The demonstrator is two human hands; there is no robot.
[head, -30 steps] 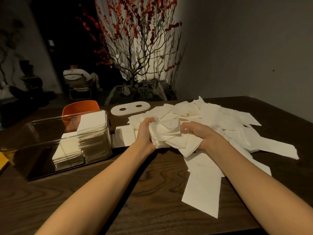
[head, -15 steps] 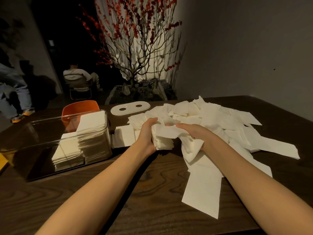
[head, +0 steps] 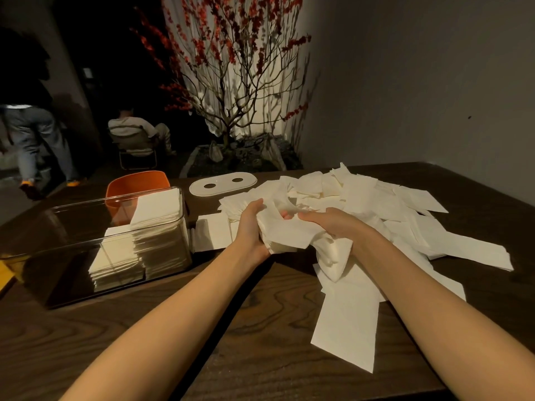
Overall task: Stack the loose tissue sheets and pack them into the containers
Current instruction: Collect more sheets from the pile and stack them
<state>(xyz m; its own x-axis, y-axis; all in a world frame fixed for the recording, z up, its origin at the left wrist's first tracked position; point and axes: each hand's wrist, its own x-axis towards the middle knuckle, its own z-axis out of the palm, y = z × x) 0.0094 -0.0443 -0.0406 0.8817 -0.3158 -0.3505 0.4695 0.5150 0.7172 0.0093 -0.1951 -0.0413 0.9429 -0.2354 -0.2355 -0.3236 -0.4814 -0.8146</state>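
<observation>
A bundle of tissue sheets is held above the worktop near the centre of the view. The bundle is gripped at its left edge by the left hand, whose grip is curled round the sheets with the thumb on top. The right hand is laid over the bundle's right end, its grip closed on crumpled sheets that hang below the palm.

From 12 to 3 o'clock of the hands, a loose pile of tissues is spread over the worktop, and one long sheet is seen at 5 o'clock, reaching toward the near edge. A few flat sheets lie at 9 o'clock, just beside the hands.

Further toward 9 o'clock, a clear container is set on the worktop; two stacks of tissues are packed in its right end, the right stack taller. An orange bowl is seen behind it. At 11 o'clock a white oval lid with two holes lies flat.

A red-flowered tree is seen beyond the worktop's far edge at 12 o'clock.
</observation>
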